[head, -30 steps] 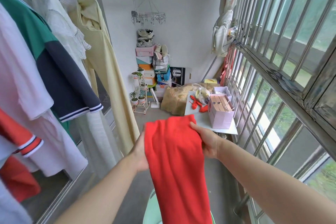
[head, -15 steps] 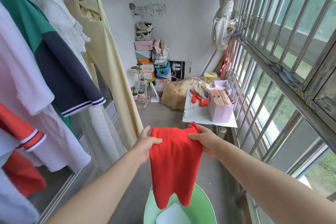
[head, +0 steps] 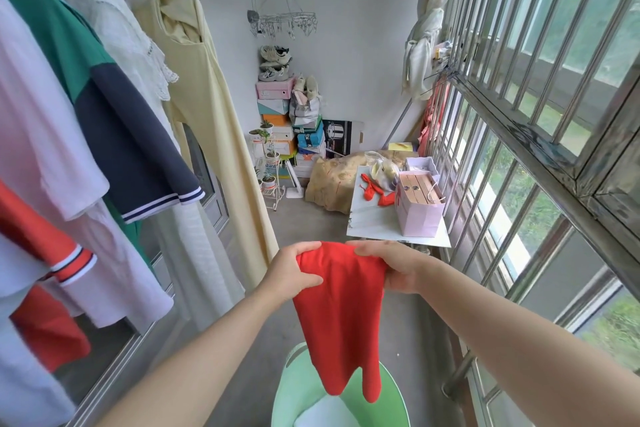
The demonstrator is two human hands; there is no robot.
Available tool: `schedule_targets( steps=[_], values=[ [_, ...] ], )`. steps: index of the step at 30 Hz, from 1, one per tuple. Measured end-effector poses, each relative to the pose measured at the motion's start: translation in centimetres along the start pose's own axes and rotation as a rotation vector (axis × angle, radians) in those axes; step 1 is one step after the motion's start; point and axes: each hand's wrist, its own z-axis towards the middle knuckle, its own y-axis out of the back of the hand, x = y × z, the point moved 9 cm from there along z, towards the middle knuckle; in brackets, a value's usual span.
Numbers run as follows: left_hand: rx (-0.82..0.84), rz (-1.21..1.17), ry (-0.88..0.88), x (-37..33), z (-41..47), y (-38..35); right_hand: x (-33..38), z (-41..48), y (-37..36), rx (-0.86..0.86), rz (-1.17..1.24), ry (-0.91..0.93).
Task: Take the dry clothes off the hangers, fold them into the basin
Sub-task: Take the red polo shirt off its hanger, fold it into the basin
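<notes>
Head view: a folded red cotton garment (head: 341,315) hangs near the centre, its long axis vertical. Its bunched top edge is up and its two lower tips point straight down into the pale green plastic basin (head: 393,390) on the floor, where a white folded cloth (head: 323,414) lies. The left hand (head: 289,276) pinches the top left corner, its fingers (head: 304,249) clamped on the fabric. The right hand (head: 398,267) grips the top right corner likewise. A long pale yellow dress (head: 207,121) hangs at far left. A pink paper bag (head: 419,215) stands on the white surface (head: 370,222) beyond.
</notes>
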Motion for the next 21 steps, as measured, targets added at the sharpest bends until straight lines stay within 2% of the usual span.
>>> schedule_targets(
  steps=[5, 9, 11, 16, 21],
  values=[
    [-0.067, 0.237, -0.047, -0.5, 0.2, 0.8, -0.3, 0.2, 0.5, -0.013, -0.167, -0.023],
    [-0.096, 0.308, -0.077, -0.7, 0.2, 0.7, 0.5, 0.7, 1.7, -0.227, -0.783, 0.069],
    [-0.099, 0.322, -0.080, -0.6, 0.2, 0.4, 1.3, 0.9, 1.3, -0.282, -0.933, 0.156],
    [-0.161, 0.321, -0.049, 0.2, 0.2, 0.8, 1.4, 1.1, 1.0, -0.281, -0.720, 0.194],
    [-0.196, 0.302, -0.025, 0.7, -0.2, 1.3, 2.2, 0.9, -0.3, -0.165, -0.500, 0.374]
  ],
)
